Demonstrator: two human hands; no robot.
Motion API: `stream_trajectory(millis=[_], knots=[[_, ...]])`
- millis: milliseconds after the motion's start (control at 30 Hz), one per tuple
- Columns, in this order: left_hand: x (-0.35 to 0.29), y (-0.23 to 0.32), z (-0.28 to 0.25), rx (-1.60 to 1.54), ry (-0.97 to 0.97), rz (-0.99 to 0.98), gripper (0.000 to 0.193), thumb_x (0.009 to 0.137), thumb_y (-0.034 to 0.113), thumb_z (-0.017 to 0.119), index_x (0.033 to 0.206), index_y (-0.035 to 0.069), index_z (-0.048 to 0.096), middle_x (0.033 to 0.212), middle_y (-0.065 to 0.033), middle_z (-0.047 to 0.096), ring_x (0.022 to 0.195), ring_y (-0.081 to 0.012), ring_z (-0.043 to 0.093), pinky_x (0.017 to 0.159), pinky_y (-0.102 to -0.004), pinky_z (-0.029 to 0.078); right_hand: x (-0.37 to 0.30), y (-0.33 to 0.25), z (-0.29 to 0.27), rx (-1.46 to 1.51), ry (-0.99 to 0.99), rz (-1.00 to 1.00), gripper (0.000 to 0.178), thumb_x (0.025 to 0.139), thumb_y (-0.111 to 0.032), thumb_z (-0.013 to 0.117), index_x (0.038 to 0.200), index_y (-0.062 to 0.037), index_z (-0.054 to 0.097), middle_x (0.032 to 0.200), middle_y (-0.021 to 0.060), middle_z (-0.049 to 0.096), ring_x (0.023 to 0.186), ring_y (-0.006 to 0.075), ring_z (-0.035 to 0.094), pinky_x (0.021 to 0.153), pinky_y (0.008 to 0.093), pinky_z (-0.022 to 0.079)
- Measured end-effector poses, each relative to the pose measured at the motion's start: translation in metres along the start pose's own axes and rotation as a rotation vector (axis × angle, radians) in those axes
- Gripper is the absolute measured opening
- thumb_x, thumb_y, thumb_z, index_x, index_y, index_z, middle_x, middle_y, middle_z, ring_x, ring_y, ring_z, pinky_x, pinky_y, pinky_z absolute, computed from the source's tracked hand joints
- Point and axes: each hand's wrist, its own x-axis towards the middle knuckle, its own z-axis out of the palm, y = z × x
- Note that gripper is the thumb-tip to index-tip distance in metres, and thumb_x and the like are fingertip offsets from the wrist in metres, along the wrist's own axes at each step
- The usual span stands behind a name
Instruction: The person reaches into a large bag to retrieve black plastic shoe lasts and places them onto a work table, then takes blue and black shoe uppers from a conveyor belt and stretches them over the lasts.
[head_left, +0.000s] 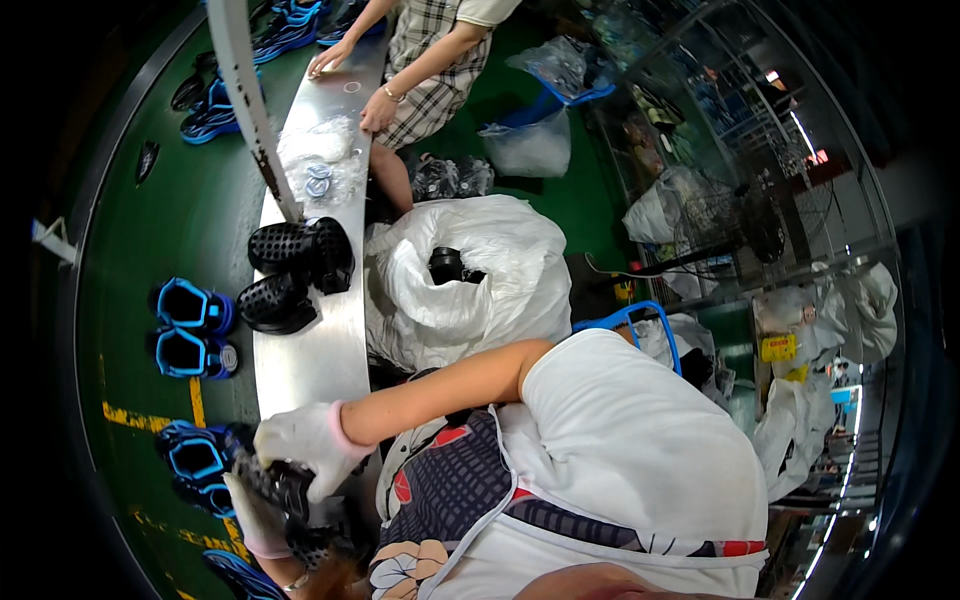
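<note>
White glove on the R hand (308, 447), fingers bent w/ thumb set apart, and it's clasping a black piece (292, 488), grip part-closed around the upper end. L hand (258, 522), gloved too, sits lower in view, fingers pointing up along the piece's outer side; can't tell how tight, or whether it bears any load.

Key relation: piece lies btwn the two hands, just below R hand's palm and to the right of L hand's fingertips, touching R for sure, L prob. Long axis seems to run upper left to lower right, approx., tho' blur makes that iffy. R hand's nearer the top end. Blue-trimmed shoe (200, 468) is just beyond, to the left, on the green surface (130, 330); overlap hides whether piece & shoe touch.

Up the metal table (310, 378), well apart from R hand, sit more studded pieces (278, 303), w/ the white bag (500, 320) alongside on the right.

Hard to make out: piece's underside, covered by gloves; dark stuff below it, no clear outline; L palm, mostly behind; L forearm, cut off by the bottom edge. Table contact under the piece? Can't tell.
</note>
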Motion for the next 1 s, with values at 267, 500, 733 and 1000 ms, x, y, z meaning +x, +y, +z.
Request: stream_trajectory(millis=[267, 500, 733, 1000], knots=[[0.012, 0.001, 0.055, 0.091, -0.075, 0.1, 0.071, 0.099, 0.059, 0.029, 0.143, 0.004, 0.037, 0.137, -0.0102, 0.047, 0.121, -0.0241, 0.048, 0.107, -0.0368, 0.033, 0.007, -0.013, -0.023, 0.162, -0.131, 0.333, 0.055, 0.071, -0.037, 0.071, 0.113, -0.0033, 0.059, 0.112, 0.0166, 0.059, 0.104, 0.0333, 0.058, 0.088, 0.0389, 0.048], [0.027, 0.013, 0.062, 0.186, -0.113, 0.271, 0.058, 0.1, 0.035, 0.049, 0.146, 0.004, 0.028, 0.13, -0.0092, 0.049, 0.118, -0.0215, 0.049, 0.106, -0.0389, 0.036, 0.006, 0.019, 0.006, -0.007, -0.015, 0.53, 0.062, 0.074, -0.05, 0.062, 0.106, 0.0025, 0.058, 0.101, 0.0232, 0.063, 0.094, 0.0386, 0.062, 0.082, 0.0431, 0.05], [0.029, 0.005, 0.021, 0.184, 0.014, 0.311, 0.054, 0.099, 0.017, 0.054, 0.144, 0.001, 0.03, 0.133, -0.0103, 0.047, 0.119, -0.0214, 0.049, 0.104, -0.0396, 0.039, 0.015, 0.026, 0.009, -0.216, -0.036, 0.472, 0.057, 0.08, -0.05, 0.06, 0.103, 0.0013, 0.056, 0.099, 0.0211, 0.062, 0.093, 0.0364, 0.063, 0.08, 0.0423, 0.05], [0.011, 0.023, 0.011, 0.073, 0.133, 0.27, 0.05, 0.095, 0.021, 0.061, 0.138, 0.004, 0.043, 0.118, -0.0097, 0.061, 0.107, -0.0197, 0.06, 0.095, -0.0378, 0.048, 0.061, 0.031, 0.021, -0.196, -0.183, 0.337, 0.044, 0.086, -0.044, 0.057, 0.106, -0.0052, 0.062, 0.093, 0.0194, 0.065, 0.085, 0.0401, 0.063, 0.076, 0.0463, 0.05]])
